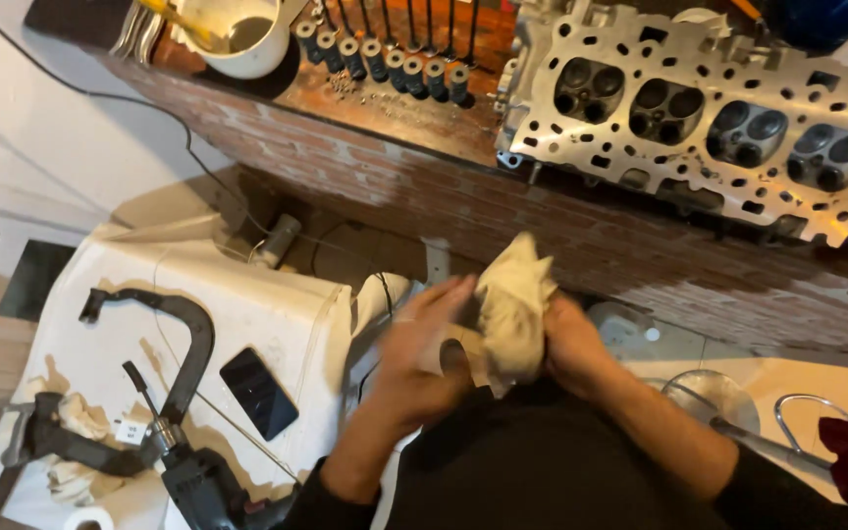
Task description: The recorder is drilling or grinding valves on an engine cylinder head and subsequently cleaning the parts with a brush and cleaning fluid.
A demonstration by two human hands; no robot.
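A: Hands first. What are they on?
B: Both wrapped round a cream rag [514, 309], close to the body, centre frame. Left hand [424, 358] cups it from 9 o'clock, fingers curled and blurred; right hand [563, 339] grips it from 3 o'clock. Looks like wiping hands, or something buried in the cloth; can't tell which.
A: Rest of the scene?
B: Aluminium cylinder head [699, 118] at 1 o'clock on the brick-pattern bench [385, 167], chamber side up, probably so the ports stay reachable. Row of valves [385, 49] at 12, stood in order, likely to keep them sorted. White cup [242, 39] at 11.
A: Lower left?
B: Black valve spring compressor [164, 353], dark phone [258, 393], drill [203, 481] on a white cloth [277, 314] at 8, well apart from the hands.
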